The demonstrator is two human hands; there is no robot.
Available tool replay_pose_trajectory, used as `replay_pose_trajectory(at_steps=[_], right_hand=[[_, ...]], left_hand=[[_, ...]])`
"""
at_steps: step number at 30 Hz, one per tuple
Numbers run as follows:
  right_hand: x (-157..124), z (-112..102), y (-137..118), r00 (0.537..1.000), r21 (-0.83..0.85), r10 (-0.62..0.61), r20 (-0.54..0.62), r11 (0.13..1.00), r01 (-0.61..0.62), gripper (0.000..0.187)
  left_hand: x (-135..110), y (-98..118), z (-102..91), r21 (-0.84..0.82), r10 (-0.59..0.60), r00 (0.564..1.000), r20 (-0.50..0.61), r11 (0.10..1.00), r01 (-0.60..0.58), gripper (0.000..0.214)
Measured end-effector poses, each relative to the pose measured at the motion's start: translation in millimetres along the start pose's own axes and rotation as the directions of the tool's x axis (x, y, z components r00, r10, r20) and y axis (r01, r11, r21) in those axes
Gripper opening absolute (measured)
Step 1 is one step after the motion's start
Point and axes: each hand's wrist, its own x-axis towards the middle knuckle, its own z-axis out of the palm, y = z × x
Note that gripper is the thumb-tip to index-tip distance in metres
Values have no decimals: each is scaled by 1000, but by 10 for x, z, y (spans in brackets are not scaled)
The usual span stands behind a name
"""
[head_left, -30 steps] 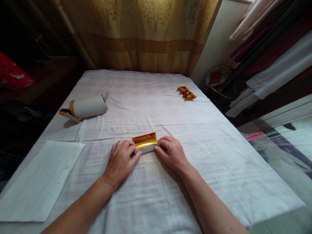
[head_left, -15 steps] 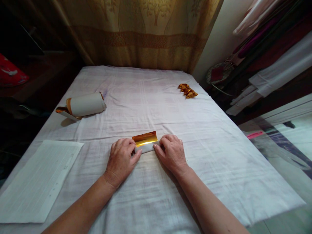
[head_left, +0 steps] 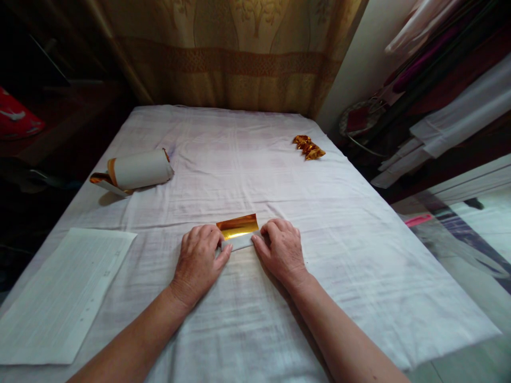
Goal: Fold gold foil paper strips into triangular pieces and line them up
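Note:
Near the middle of the cloth-covered surface lies a small sheet of gold foil paper [head_left: 238,227], its near edge folded over so that the pale backing shows. My left hand [head_left: 200,254] pinches the left end of the fold between thumb and fingers. At the right end, my right hand [head_left: 280,249] grips the same fold, thumb in front and fingers curled behind. Farther off to the right sit several folded gold foil pieces [head_left: 308,147] in a short row. A roll of the foil paper [head_left: 140,169], white side out, rests at the left with its loose end sticking out.
A white printed sheet [head_left: 66,298] lies flat at the near left. The surface is covered by a pale, wrinkled checked cloth [head_left: 359,276]. A gold-brown curtain [head_left: 235,58] hangs behind it, and clothes [head_left: 459,111] hang at the right.
The near fold looks slightly flatter between my fingers. Both hands stay in nearly the same place, and the view has shifted very slightly.

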Motion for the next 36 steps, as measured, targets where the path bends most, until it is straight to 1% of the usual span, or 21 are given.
replay_pose_trajectory(at_steps=[5,9,12,16,18,21,24,27,32,33,36], right_hand=[[1,5,31,1000,52,17,7,999,-17,13],[5,-12,36,999,59,-2,51,998,-1,3],[7,-25,11,999,46,-4,52,999,2,5],[9,-32,-70,999,-21,8,41,1000,-7,4],[8,-26,-122,999,-73,17,30,997,-15,15],[6,-7,-191,1000,-140,23,21,990,-20,32],[6,7,-223,999,-156,29,29,988,-25,38],[9,-1,-195,998,-113,46,45,993,-41,33],[8,-47,-22,996,52,29,87,998,-34,6],[7,-54,12,996,79,23,91,996,-30,3],[2,-56,72,996,118,10,85,993,-20,5]], left_hand=[[-3,2,2,1,-10,1000,-11,1000,10,15],[6,3,-14,-2,9,999,34,1000,-9,3],[15,7,-24,1,10,999,47,1000,-10,4],[24,27,-28,16,6,999,44,1000,-7,4],[27,43,-27,23,1,999,39,1000,-2,4],[28,67,-23,31,0,1000,23,1000,-1,12],[27,79,-20,35,2,1000,12,999,-2,17],[28,77,-19,33,-2,1000,14,999,2,16],[34,63,-16,29,-18,999,40,999,16,15],[33,62,-16,28,-22,999,44,999,21,15],[37,72,-21,31,-33,998,51,999,31,14]])
